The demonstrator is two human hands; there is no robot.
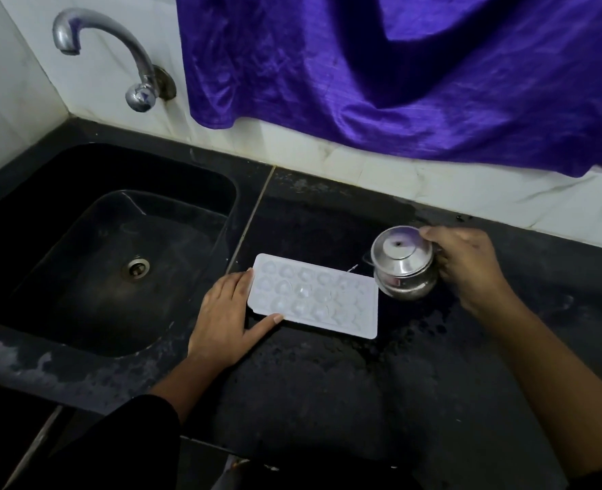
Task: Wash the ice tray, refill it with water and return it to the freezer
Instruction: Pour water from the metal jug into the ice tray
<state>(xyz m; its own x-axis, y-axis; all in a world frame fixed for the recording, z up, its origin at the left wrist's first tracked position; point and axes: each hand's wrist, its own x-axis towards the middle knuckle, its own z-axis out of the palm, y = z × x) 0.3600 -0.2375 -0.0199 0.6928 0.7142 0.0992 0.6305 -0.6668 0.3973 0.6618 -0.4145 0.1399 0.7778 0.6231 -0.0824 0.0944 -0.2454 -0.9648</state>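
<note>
A white ice tray (313, 295) with several small heart-shaped cells lies flat on the black counter, just right of the sink. My left hand (229, 316) rests against the tray's left end, fingers straight, thumb along its near edge. My right hand (469, 267) grips a small steel pot (404, 263), tilted toward the tray's right end with its mouth facing me. A thin trickle of water shows between the pot's lip and the tray.
A black sink (108, 249) with a drain fills the left side. Above it a chrome tap (116, 54) juts from the white tiled wall. A purple cloth (398, 65) hangs over the wall behind the wet black counter (328, 383).
</note>
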